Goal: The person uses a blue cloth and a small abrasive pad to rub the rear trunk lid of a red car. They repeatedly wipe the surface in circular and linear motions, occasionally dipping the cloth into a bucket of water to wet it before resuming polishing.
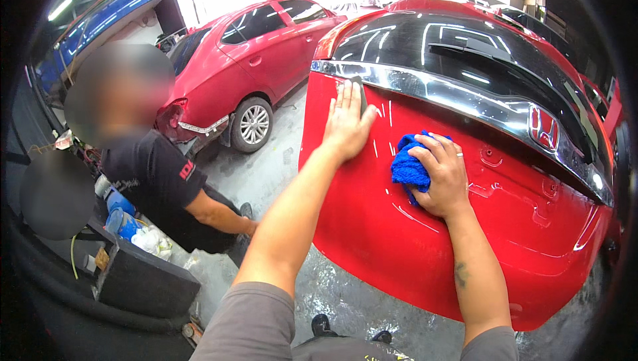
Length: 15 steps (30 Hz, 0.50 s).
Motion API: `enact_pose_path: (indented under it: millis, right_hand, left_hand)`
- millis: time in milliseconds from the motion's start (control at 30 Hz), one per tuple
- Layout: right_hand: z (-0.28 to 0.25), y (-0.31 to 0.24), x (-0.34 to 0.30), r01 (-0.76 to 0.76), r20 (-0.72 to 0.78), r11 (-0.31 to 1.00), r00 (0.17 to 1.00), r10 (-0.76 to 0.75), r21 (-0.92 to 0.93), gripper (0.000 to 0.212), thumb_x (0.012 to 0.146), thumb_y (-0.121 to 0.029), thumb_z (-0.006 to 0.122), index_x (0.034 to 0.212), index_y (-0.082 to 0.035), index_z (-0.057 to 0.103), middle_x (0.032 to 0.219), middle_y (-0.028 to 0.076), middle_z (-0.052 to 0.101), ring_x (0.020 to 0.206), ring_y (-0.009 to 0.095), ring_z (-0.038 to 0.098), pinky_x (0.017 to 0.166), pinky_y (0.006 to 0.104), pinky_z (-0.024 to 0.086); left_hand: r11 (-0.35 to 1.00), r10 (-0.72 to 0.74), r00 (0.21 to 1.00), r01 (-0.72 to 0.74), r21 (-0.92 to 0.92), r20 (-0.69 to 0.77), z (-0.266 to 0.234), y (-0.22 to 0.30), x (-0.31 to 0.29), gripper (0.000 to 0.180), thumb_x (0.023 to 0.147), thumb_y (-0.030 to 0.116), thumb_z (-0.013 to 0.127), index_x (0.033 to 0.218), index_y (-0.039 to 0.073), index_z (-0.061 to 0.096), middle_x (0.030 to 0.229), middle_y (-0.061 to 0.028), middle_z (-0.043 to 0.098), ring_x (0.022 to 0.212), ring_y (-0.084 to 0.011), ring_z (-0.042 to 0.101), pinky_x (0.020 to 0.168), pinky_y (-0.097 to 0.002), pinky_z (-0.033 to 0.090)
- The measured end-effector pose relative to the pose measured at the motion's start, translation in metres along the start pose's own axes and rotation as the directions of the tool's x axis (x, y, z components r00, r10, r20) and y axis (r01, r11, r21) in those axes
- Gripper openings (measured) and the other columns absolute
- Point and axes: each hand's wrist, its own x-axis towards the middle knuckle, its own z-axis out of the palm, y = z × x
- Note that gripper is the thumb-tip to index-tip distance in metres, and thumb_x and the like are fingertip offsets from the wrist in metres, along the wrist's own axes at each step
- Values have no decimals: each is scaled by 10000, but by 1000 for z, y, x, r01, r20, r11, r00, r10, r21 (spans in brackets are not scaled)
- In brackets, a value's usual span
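Note:
A glossy red car tailgate (359, 208) fills the right side, hanging in front of me. Near its upper left corner, my left hand (347, 125) lies with its fingers stretched over a small dark pad (363, 97), pressing it to the paint. Most of that pad is hidden under the fingers, so its exact kind cannot be made out. My right hand (440, 178) grips a bunched blue microfiber cloth (409, 167) against the middle of the panel. Above both hands runs a chrome trim strip (425, 82), below the dark rear window (425, 48).
At my left stands a person (159, 188) in a black shirt. Behind them is a red sedan (266, 42) with its rear bumper off. A dark cart (143, 281) with blue containers (121, 223) and a white cloth (153, 241) is at lower left. A wiper (478, 52) crosses the window.

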Motion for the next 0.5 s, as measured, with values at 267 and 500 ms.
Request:
enact_pose_path:
  millis: [267,500]
  right_hand:
    - [1,11,-16,-30,15,999,999,31,-32,578,690,-252,934,1227,-185,731,1433,98,702,1377,394,623,1157,579,463]
    - [7,-3,-3,5,-4,1000,1000,-5,-29,601,660,-258,958,1212,-191,732,1427,101,709,1366,401,631,1143,578,476]
  left_hand:
    - [972,195,953,-219,85,231,12,30,-177,1037,1069,590,600,1736,-105,215,1820,-368,168,1722,-500,121,1383,-622,112]
    - [997,-3,1000,5,-72,30,3,-42,-4,927,1145,572,479,1772,-36,171,1863,-278,117,1747,-385,77,1408,-527,79]
